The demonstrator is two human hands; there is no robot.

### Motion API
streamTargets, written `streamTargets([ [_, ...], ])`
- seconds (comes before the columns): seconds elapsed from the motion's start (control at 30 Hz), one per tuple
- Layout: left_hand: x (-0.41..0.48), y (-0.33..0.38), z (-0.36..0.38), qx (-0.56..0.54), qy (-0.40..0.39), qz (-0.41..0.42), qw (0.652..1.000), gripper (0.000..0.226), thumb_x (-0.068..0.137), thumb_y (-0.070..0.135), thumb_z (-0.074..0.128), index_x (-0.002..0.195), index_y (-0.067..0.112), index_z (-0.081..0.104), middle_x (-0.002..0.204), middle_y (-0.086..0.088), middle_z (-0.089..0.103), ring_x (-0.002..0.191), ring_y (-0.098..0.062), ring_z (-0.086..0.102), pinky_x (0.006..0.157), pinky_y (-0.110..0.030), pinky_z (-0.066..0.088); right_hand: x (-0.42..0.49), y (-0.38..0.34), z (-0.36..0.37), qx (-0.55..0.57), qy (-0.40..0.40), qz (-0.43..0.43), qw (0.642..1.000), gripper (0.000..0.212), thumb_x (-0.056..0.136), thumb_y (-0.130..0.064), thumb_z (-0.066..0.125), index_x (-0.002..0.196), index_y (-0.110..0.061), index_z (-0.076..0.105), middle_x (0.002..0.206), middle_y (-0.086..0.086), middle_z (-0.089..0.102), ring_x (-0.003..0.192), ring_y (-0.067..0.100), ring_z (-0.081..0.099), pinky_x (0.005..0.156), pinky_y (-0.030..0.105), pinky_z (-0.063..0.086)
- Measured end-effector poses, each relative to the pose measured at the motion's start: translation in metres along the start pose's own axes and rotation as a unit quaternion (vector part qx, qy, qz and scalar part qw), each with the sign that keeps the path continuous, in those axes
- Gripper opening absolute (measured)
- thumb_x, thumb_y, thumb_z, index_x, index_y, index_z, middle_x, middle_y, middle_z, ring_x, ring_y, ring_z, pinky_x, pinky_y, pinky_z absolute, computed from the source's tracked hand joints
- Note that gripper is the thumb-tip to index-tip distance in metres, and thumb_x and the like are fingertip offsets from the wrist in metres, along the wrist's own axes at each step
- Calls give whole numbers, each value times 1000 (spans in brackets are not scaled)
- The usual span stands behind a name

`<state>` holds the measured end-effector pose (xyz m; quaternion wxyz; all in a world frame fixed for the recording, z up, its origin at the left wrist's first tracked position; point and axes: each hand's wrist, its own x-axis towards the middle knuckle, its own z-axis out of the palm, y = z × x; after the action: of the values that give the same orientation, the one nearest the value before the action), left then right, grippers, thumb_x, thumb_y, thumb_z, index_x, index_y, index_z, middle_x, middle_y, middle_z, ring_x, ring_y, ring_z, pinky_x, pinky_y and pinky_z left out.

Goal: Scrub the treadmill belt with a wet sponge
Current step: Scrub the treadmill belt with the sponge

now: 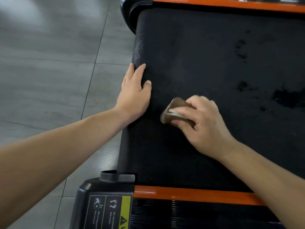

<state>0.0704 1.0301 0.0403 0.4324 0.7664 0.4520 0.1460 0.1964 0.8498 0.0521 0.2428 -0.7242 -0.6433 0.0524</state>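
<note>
L hand [134, 95] at belt [206, 55] edge, sponge [175, 111] to its right

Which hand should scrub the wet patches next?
The right hand. It grips the sponge on the belt, nearer the wet patches; the left hand rests on the belt's edge, holding nothing.

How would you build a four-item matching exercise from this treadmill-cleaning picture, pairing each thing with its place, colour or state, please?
Things:
1 left hand
2 sponge
3 side rail
4 wet patch

Descriptions:
A orange
B gripped by the right hand
C resting on the edge of the belt
D on the belt, right of the sponge

Pairs: 1-C, 2-B, 3-A, 4-D
</note>
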Motion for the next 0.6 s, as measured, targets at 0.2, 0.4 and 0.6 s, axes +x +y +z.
streamTargets([
  [0.2, -3, 1, 0, 5, -1, 1, 1000, 55, 108, 28, 42, 161, 31, 27, 172, 5, 6, 157, -13, 5, 121, -30, 11, -41, -9, -15, 52, -125, -121, 983, 25, 97, -43, 59, 111, -30, 74, 96, -3, 57, 84, 18, 50, 73, 38, 37],
  [0.4, -4, 4, 0, 26, -3, 2, 1000, 55, 108, 28, 40, 161, 30, 26, 172, 2, 5, 157, -15, 5, 123, -34, 11, 26, 31, -2, -22, 70, 83, 994, 22, 92, -39, 60, 110, -43, 72, 93, -9, 48, 89, 18, 50, 78, 35, 30],
  [0.6, -4, 7, -1, 33, -5, 0, 999, 55, 108, 26, 38, 161, 30, 25, 172, 2, 4, 157, -14, 3, 122, -36, 13, 24, 22, -8, -1, -22, -28, 999, 28, 90, -44, 55, 108, -37, 75, 89, -2, 55, 84, 22, 51, 75, 36, 34],
])
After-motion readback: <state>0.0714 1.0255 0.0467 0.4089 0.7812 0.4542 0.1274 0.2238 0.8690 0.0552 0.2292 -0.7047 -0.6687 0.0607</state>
